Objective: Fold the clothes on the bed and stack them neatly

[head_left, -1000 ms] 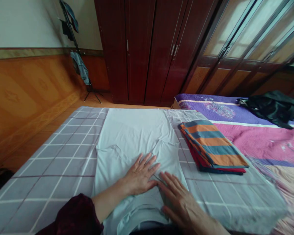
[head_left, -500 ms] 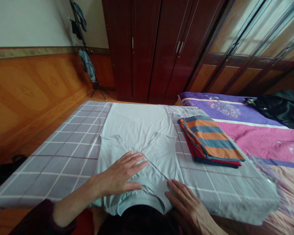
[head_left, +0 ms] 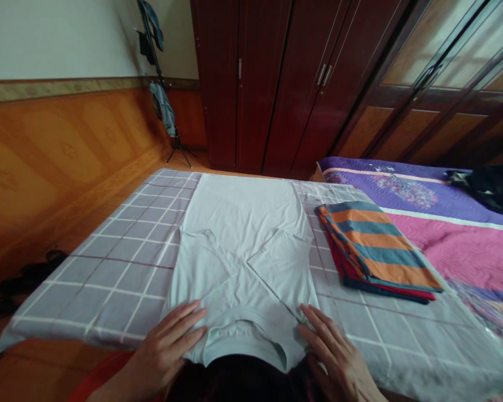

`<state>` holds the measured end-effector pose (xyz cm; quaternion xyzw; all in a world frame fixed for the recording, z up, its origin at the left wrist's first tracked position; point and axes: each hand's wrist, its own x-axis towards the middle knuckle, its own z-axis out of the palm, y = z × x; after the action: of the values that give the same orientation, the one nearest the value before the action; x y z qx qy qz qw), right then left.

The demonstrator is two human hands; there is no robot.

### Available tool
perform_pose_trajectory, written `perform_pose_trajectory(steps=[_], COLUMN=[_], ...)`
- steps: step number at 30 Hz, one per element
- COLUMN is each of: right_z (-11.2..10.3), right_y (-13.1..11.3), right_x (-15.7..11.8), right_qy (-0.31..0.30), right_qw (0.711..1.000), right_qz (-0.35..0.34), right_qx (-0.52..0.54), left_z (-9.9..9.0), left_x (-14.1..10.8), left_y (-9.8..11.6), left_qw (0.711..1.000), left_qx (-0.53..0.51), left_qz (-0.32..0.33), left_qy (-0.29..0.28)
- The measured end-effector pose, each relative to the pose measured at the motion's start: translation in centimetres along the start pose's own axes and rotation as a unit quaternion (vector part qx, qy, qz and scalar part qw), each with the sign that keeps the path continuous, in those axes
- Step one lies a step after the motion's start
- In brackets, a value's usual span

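A pale, nearly white T-shirt [head_left: 243, 251] lies flat with its collar toward me and both sleeves folded inward over the body. My left hand [head_left: 170, 343] rests at the shirt's near left shoulder, fingers extended and slightly apart. On the near right shoulder lies my right hand [head_left: 329, 346], its fingers stretched over the fabric edge. Neither hand visibly grasps the cloth. To the right sits a folded stack of clothes [head_left: 373, 243], with an orange and blue-grey striped piece on top of red and dark blue ones.
A grey checked cloth [head_left: 121, 251] covers the table beneath the shirt. Beyond its right side is a bed [head_left: 436, 234] with a purple and pink cover and a black item [head_left: 494, 187]. Behind stand a dark red wardrobe [head_left: 255, 89] and a coat stand [head_left: 157, 67].
My left hand has moved from the shirt's middle toward me and left, onto the shoulder. My right hand stays near the right shoulder. The view has shifted slightly left.
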<state>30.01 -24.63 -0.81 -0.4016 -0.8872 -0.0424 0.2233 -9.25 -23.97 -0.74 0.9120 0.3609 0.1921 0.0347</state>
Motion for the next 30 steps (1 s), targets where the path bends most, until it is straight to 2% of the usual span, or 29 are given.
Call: perform_pose_trajectory(steps=[4, 6, 9, 13, 20, 23, 27, 30], right_z=[-0.2, -0.4, -0.4, -0.7, -3.9, -3.7, -3.4, -4.9], right_y=[1.2, 1.7, 2.0, 2.2, 3.2, 3.6, 3.8, 3.2], right_x=[-0.5, -0.6, -0.2, 1.1, 3.5, 3.5, 3.8, 4.9], right_qy=[-0.027, -0.022, -0.001, 0.002, -0.044, -0.033, -0.005, -0.041], right_qw=[0.998, 0.997, 0.998, 1.000, 0.987, 0.984, 0.978, 0.973], right_qz=[-0.026, -0.030, -0.022, -0.028, -0.014, -0.003, -0.031, 0.000], right_qx=[-0.052, -0.064, -0.063, 0.008, 0.153, 0.175, 0.206, 0.225], left_z=[-1.8, -2.2, -1.8, -1.3, -3.9, -3.6, -2.4, -2.2], left_x=[0.4, 0.5, 0.3, 0.0, 0.7, 0.7, 0.4, -0.1], left_y=[-0.5, -0.5, -0.7, -1.7, -2.6, -2.9, -3.2, -3.1], left_qw=[0.997, 0.998, 0.996, 0.999, 0.997, 0.996, 0.996, 0.992], left_qx=[-0.070, -0.035, 0.040, 0.038, -0.039, -0.045, -0.070, -0.103], left_qz=[-0.022, -0.052, -0.073, -0.028, -0.024, -0.043, -0.041, -0.063], left_qy=[-0.006, -0.015, -0.024, -0.024, -0.064, -0.063, -0.043, -0.023])
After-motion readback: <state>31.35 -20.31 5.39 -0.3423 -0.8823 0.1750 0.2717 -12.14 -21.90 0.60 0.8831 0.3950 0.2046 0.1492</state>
